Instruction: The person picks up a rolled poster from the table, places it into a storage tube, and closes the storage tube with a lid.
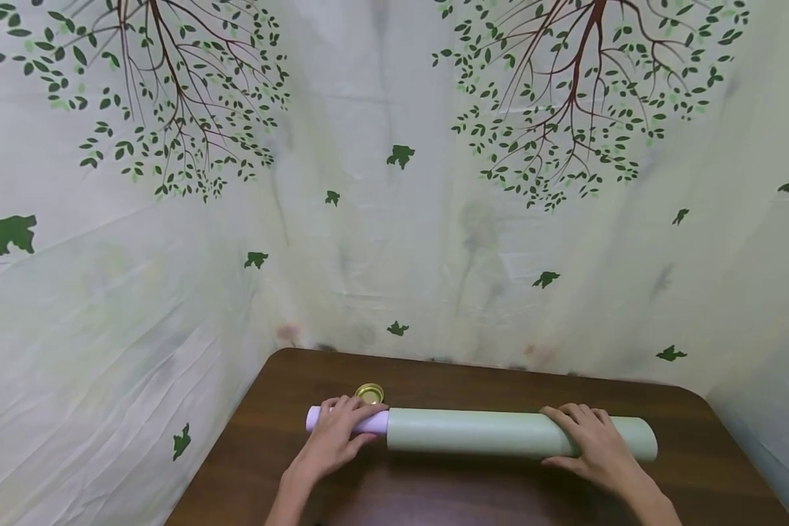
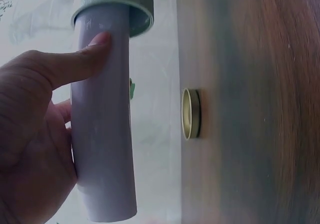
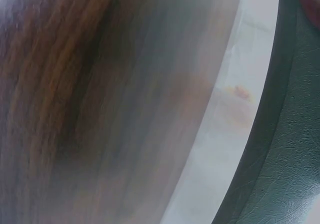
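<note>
A pale green cylindrical tube [image 1: 463,431] is held level above the table, its textured side close up in the right wrist view. From its open left end sticks a smooth lavender roll [image 2: 102,129], with the rest hidden inside. My left hand [image 1: 334,431] grips the roll, thumb along the near side and fingers over the far side. Toward the tube's right end, my right hand [image 1: 592,442] holds it with fingers over the top and thumb in front. Behind the left hand, a round gold lid [image 1: 370,394] lies on the table, apart from the roll.
The dark brown wooden table [image 1: 237,453] has rounded far corners. Right behind it hangs a pale cloth backdrop [image 1: 368,256] printed with trees and green leaf shapes, wrapping around both sides.
</note>
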### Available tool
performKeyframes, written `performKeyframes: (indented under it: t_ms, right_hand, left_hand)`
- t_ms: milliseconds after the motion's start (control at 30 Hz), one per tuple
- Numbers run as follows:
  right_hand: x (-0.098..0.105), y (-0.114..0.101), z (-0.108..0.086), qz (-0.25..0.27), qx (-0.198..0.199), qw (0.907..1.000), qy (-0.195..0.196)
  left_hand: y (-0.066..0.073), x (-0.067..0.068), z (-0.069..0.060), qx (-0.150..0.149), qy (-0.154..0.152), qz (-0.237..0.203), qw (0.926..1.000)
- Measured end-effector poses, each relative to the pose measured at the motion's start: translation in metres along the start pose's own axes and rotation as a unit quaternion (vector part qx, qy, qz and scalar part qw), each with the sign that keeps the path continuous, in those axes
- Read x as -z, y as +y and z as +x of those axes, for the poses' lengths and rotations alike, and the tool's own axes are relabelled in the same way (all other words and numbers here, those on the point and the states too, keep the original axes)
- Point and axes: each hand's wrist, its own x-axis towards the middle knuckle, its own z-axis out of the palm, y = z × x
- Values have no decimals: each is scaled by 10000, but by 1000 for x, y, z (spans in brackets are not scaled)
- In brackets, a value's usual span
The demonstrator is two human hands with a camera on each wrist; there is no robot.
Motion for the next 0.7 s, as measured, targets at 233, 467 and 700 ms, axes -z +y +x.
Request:
performKeyframes:
  t_ms: [233,467,700]
  right_hand:
    - [2,-5,1,-66,43,9999,139]
    - [1,-7,4,-44,-20,9999,109]
    - [1,-12,3,117,-211,9997,8]
  left_hand:
    - [5,0,0,1,43,-39,10000]
    - [5,0,0,-57,111,46,9999]
    - [9,1,0,-225,121,179,9995]
